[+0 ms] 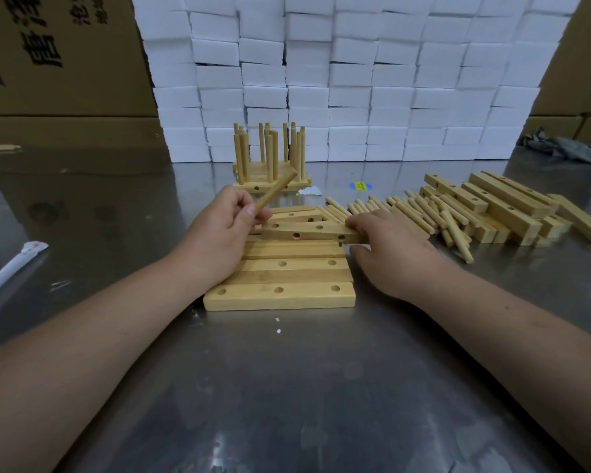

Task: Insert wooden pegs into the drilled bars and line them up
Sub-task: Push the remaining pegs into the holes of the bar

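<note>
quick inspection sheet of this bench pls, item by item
surface: grey reflective metal table, smudged, small white crumbs.
job's things: row of flat pale wooden drilled bars in front; one tilted drilled bar on top; finished bars with upright pegs behind; loose wooden pegs and spare bars on the right.
clutter: white paper-wrapped stick left; yellow-blue sticker; grey crumpled plastic far right.
grippers: left hand pinches a round wooden peg; right hand holds the tilted bar's right end.
cables: nothing seen.
surroundings: wall of white foam blocks; brown cardboard boxes.
</note>
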